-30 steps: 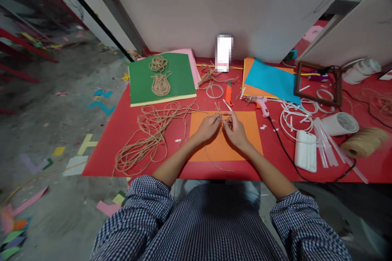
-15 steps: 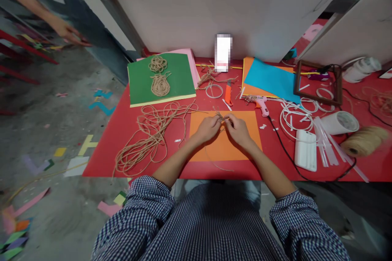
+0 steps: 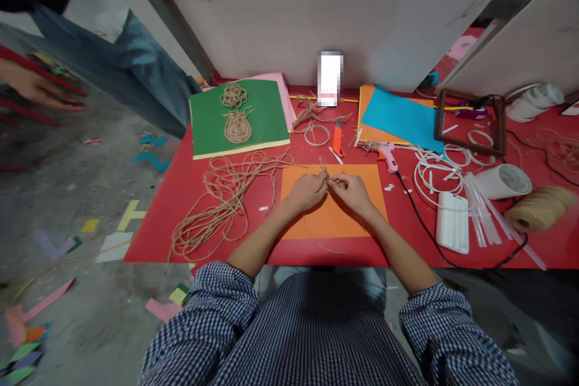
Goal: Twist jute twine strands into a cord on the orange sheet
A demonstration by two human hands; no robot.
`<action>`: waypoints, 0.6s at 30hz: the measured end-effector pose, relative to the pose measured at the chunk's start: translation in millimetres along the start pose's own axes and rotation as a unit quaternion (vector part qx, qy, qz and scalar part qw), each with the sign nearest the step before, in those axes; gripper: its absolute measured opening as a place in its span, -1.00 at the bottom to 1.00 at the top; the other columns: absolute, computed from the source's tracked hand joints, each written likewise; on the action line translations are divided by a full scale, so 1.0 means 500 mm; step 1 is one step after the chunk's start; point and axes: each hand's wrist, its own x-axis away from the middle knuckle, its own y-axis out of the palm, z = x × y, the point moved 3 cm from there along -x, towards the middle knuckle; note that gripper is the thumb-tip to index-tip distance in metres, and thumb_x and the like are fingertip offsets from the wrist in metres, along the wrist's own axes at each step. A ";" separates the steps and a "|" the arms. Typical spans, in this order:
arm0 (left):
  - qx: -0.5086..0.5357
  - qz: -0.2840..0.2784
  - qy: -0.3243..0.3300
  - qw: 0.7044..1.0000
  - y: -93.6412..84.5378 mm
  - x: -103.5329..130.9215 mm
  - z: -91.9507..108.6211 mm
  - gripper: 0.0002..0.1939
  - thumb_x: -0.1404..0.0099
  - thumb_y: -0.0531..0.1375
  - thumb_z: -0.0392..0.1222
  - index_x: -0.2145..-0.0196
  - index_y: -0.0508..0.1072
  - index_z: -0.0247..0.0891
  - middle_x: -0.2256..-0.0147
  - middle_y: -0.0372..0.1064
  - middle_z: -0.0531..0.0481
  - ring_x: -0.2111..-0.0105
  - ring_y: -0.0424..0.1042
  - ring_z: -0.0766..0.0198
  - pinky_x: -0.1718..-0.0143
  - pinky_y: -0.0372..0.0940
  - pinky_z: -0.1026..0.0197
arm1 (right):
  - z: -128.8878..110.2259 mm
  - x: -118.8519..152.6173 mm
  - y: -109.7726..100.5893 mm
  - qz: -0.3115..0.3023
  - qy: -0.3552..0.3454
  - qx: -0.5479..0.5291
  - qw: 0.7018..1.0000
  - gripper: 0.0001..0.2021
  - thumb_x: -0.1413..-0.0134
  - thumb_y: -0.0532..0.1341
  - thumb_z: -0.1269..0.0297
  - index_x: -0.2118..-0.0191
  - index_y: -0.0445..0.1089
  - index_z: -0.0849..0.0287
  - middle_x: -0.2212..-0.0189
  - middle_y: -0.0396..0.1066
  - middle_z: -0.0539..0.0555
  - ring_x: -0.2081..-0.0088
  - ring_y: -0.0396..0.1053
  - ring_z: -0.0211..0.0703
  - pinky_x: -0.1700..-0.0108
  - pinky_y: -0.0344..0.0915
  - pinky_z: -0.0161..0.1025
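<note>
Over an orange sheet (image 3: 335, 223), my left hand (image 3: 310, 190) and my right hand (image 3: 351, 192) meet at the fingertips, both pinched on a small piece of brown twine (image 3: 324, 167). Its frayed ends stick up above my fingers; the rest is hidden by them. A thin strand (image 3: 323, 246) curves across the sheet below my hands. Left of the sheet lies a loose heap of twine (image 3: 221, 205). Beyond my hands are a wire ring (image 3: 316, 135) and an orange cutter (image 3: 337, 137).
A pink glue gun (image 3: 386, 155) with a black cord lies right, near white tubing (image 3: 423, 178), a white power bank-like box (image 3: 452, 223), glue sticks (image 3: 482, 208) and a twine spool (image 3: 538, 208). Twine coils (image 3: 237, 126) rest on green paper (image 3: 266, 114). A lit phone (image 3: 330, 78) stands behind. Another person's hand (image 3: 38, 85) is at far left.
My fingers have shifted slightly around the twine, and my right fingertips sit a little lower. At left, the other person has moved, their hand going further left and down.
</note>
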 end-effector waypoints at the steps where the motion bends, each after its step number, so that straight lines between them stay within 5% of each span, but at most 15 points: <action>1: 0.000 0.007 0.003 1.000 -0.002 0.001 0.001 -0.66 -0.53 -0.04 -0.12 0.00 0.48 -0.23 0.20 0.59 -0.22 0.21 0.56 -0.02 0.17 0.29 0.07 | -0.002 0.001 -0.002 0.001 0.000 0.004 1.000 -0.68 -0.27 0.25 0.00 0.29 0.62 0.14 0.64 0.23 -0.06 0.54 0.14 -0.22 0.40 0.01 -0.25; 6: 0.138 0.113 0.022 0.984 -0.006 -0.002 -0.004 -0.68 -0.52 -0.05 -0.20 0.06 0.49 -0.23 0.04 0.55 -0.21 0.08 0.53 0.08 -0.01 0.34 0.06 | -0.015 0.005 -0.008 0.020 -0.009 0.048 0.999 -0.70 -0.30 0.24 0.04 0.28 0.63 0.12 0.63 0.27 -0.05 0.53 0.21 -0.21 0.36 0.04 -0.24; 9: 0.314 0.131 -0.009 0.940 0.007 -0.010 -0.014 -0.75 -0.41 0.01 -0.30 0.13 0.48 -0.22 0.14 0.55 -0.13 0.15 0.51 0.17 0.04 0.37 0.12 | -0.018 0.009 -0.008 0.037 -0.033 0.093 0.994 -0.70 -0.35 0.21 0.06 0.20 0.65 0.10 0.58 0.38 -0.01 0.49 0.31 -0.18 0.33 0.07 -0.24; 13: 0.586 0.000 -0.081 0.806 0.036 -0.014 -0.009 -0.77 -0.30 0.11 -0.24 0.08 0.40 -0.21 0.53 0.27 0.16 0.66 0.18 0.39 0.52 0.18 0.31 | -0.018 0.015 -0.003 0.065 -0.066 0.176 0.980 -0.67 -0.41 0.17 0.07 0.07 0.65 0.10 0.46 0.54 0.08 0.40 0.44 -0.10 0.28 0.11 -0.21; 16: 0.694 -0.087 -0.099 0.708 0.041 -0.008 0.005 -0.67 -0.22 0.18 -0.21 0.04 0.32 -0.19 0.64 0.03 0.31 0.77 -0.05 0.47 0.64 -0.08 0.38 | -0.020 0.020 0.003 0.067 -0.083 0.194 0.975 -0.66 -0.44 0.14 0.10 0.02 0.64 0.11 0.38 0.60 0.13 0.34 0.49 -0.07 0.23 0.16 -0.21; 18: 0.720 -0.109 -0.103 0.678 0.038 -0.004 0.011 -0.63 -0.16 0.22 -0.23 0.06 0.30 -0.19 0.63 0.04 0.32 0.77 -0.02 0.49 0.65 -0.12 0.39 | -0.023 0.022 0.006 0.067 -0.087 0.187 0.976 -0.67 -0.44 0.14 0.11 0.03 0.63 0.11 0.36 0.61 0.12 0.33 0.50 -0.07 0.22 0.17 -0.21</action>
